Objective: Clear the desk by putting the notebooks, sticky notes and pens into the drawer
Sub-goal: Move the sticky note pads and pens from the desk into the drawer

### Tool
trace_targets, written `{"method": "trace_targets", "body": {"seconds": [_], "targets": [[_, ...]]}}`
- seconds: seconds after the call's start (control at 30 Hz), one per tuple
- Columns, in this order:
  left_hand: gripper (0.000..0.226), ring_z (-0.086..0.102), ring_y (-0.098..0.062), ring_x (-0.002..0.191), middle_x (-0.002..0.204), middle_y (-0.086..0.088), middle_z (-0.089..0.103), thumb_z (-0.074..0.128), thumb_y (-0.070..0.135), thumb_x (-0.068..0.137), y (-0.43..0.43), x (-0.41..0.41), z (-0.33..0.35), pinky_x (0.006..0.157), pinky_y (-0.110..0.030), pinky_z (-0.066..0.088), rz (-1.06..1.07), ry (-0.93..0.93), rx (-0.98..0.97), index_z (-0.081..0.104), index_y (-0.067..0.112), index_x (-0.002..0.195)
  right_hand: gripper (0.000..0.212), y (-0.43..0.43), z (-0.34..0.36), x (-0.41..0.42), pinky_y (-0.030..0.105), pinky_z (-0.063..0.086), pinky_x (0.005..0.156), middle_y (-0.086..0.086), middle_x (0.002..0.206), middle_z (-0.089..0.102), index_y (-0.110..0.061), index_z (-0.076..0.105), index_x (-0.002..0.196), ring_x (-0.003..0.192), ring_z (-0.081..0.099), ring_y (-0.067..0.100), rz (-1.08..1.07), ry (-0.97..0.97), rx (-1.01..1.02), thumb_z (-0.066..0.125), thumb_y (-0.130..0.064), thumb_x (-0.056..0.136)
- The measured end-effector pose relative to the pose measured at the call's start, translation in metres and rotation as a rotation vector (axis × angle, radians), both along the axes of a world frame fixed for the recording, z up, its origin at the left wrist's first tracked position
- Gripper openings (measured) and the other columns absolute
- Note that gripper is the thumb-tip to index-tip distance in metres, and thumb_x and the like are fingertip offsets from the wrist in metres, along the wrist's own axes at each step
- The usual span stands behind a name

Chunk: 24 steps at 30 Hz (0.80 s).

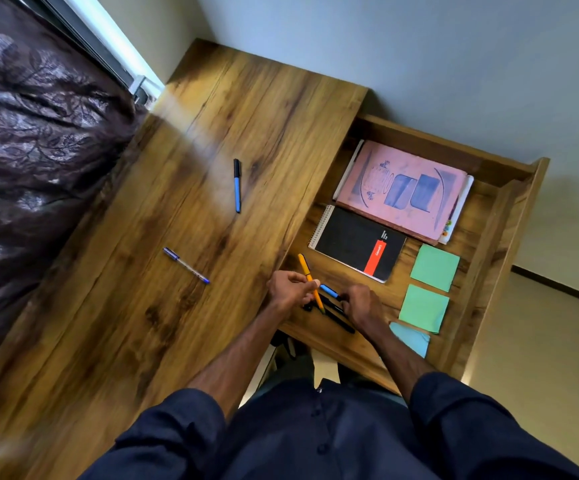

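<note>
The open wooden drawer (pixel 496 216) at the right holds a pink notebook (pixel 402 188), a black spiral notebook (pixel 354 242), two green sticky-note pads (pixel 435 267) (pixel 424 308) and a blue pad (pixel 414 338). My left hand (pixel 290 289) pinches an orange pen (pixel 310 282) over the drawer's near end. My right hand (pixel 362 303) rests on a bunch of black and blue pens (pixel 333 306) lying in the drawer. On the desk top (pixel 212 133) remain a blue-and-black pen (pixel 237 185) and a clear blue pen (pixel 186 265).
A dark patterned bedspread (pixel 31 150) borders the desk on the left. A grey wall runs behind the desk and drawer. Pale floor shows at the right beyond the drawer's front panel.
</note>
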<state>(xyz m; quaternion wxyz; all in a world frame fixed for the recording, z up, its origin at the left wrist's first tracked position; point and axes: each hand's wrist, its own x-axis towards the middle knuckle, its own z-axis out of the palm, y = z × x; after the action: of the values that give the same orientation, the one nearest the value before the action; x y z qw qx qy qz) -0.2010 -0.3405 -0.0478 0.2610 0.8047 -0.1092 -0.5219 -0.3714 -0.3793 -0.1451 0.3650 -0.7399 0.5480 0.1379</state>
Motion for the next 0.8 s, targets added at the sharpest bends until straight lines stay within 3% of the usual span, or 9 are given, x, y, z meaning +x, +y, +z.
{"method": "trace_targets", "body": {"seconds": [0.17, 0.43, 0.57, 0.67, 0.8], "targets": [[0.021, 0.078, -0.022, 0.076, 0.083, -0.01, 0.073, 0.086, 0.014, 0.078, 0.005, 0.001, -0.003, 0.072, -0.035, 0.065, -0.006, -0.004, 0.001, 0.067, 0.013, 0.087, 0.018, 0.003, -0.002, -0.002, 0.026, 0.059, 0.065, -0.002, 0.091, 0.072, -0.021, 0.076, 0.11, 0.073, 0.065, 0.01, -0.069, 0.01, 0.019, 0.07, -0.022, 0.093], [0.024, 0.078, -0.023, 0.071, 0.086, -0.018, 0.076, 0.086, 0.015, 0.079, 0.005, 0.003, -0.005, 0.065, -0.032, 0.065, -0.027, -0.004, -0.024, 0.068, 0.008, 0.093, 0.011, 0.005, 0.012, 0.002, 0.018, 0.041, 0.057, -0.003, 0.088, 0.069, -0.018, 0.077, 0.101, 0.075, 0.059, 0.008, -0.158, -0.089, -0.061, 0.071, -0.022, 0.092], [0.032, 0.077, -0.025, 0.067, 0.086, -0.023, 0.076, 0.087, 0.013, 0.079, 0.0, 0.003, -0.004, 0.052, -0.024, 0.058, -0.03, 0.05, -0.067, 0.07, -0.004, 0.1, 0.011, -0.003, 0.035, 0.007, 0.02, 0.053, 0.068, -0.002, 0.092, 0.077, -0.017, 0.079, 0.098, 0.081, 0.069, 0.009, -0.392, -0.424, -0.043, 0.071, -0.022, 0.093], [0.027, 0.077, -0.028, 0.07, 0.086, -0.025, 0.075, 0.085, 0.01, 0.08, -0.007, -0.001, 0.0, 0.05, -0.023, 0.057, -0.009, 0.08, -0.088, 0.069, -0.007, 0.094, 0.015, -0.016, 0.066, 0.007, 0.032, 0.061, 0.067, 0.007, 0.091, 0.079, -0.013, 0.079, 0.104, 0.084, 0.075, 0.023, -0.529, -0.776, 0.317, 0.071, -0.022, 0.094], [0.022, 0.077, -0.026, 0.068, 0.089, -0.026, 0.075, 0.082, 0.009, 0.084, -0.013, -0.001, 0.004, 0.056, -0.025, 0.061, 0.012, 0.186, -0.135, 0.068, -0.007, 0.089, 0.024, -0.03, 0.082, 0.0, 0.039, 0.063, 0.073, 0.007, 0.095, 0.079, -0.011, 0.078, 0.108, 0.084, 0.076, 0.029, -0.395, -0.787, 0.363, 0.08, -0.02, 0.085]]}}
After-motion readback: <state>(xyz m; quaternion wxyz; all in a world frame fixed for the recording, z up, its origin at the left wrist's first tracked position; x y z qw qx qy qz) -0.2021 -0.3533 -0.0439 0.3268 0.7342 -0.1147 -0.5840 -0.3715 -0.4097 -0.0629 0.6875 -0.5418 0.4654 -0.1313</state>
